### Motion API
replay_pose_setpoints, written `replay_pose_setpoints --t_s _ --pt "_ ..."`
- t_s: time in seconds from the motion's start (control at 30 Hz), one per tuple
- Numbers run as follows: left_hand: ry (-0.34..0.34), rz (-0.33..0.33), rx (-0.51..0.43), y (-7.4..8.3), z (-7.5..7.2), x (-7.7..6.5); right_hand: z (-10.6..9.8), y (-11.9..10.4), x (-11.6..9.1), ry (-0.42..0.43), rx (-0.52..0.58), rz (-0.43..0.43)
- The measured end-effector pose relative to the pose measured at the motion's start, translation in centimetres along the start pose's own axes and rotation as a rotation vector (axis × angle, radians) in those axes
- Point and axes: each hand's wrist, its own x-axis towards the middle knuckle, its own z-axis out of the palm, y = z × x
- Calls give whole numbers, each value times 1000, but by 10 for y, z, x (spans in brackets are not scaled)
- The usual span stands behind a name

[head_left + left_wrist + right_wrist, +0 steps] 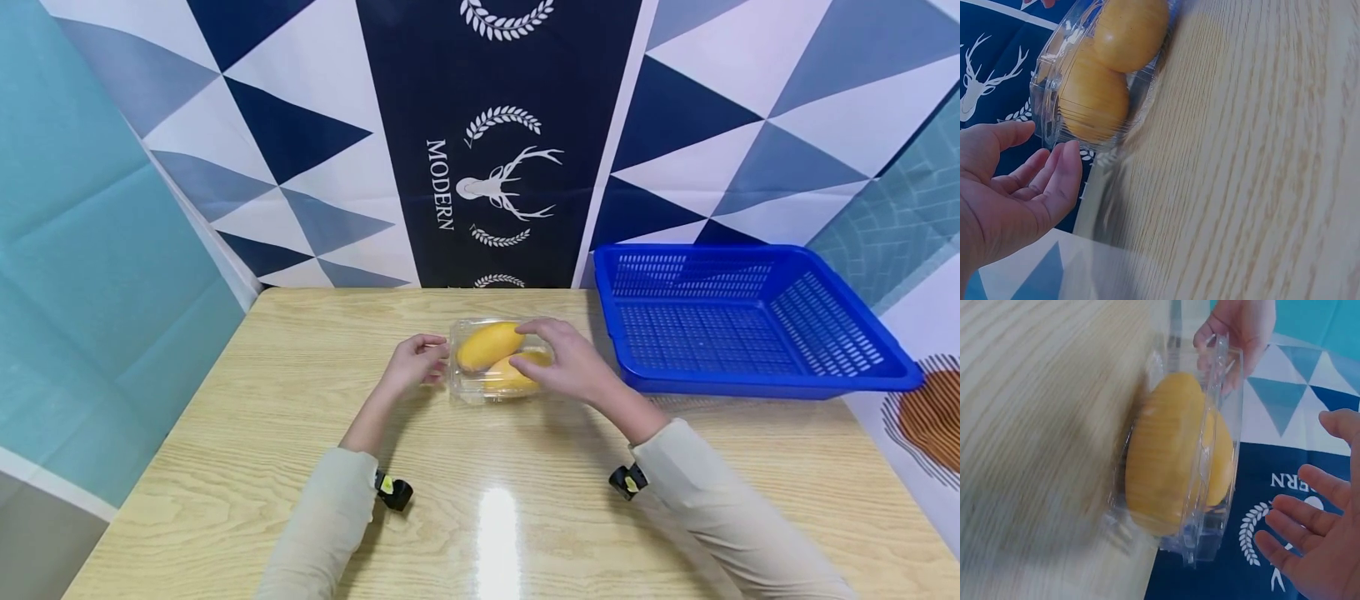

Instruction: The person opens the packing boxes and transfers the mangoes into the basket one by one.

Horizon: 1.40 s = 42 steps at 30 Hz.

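Two yellow mangoes, one [489, 347] behind the other [504, 377], lie inside a clear plastic clamshell box [467, 392] on the table. In the right wrist view the box's lid lies over the fruit. My left hand [411, 363] is at the box's left end, thumb and fingers apart with the fingertips right by its edge. Over the right part of the box hovers my right hand [572, 360], its fingers spread and holding nothing. From the head camera it covers part of the nearer mango.
A blue slatted plastic basket [750, 382] stands at the right back of the wood-grain table [300, 417]. Behind the table hangs a patterned cloth [495, 258] with triangles and a deer print. Each sleeve has a small black camera [395, 493] at the wrist.
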Motion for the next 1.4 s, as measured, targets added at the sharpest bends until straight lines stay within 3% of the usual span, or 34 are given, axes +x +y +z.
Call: replay_pose_setpoints --t_s 1.03,1.4 --pt "23 -74 -155 -10 5 5 26 -14 2 -36 18 -4" --pt "9 -89 -177 -8 6 6 35 -17 6 -21 -18 -78"
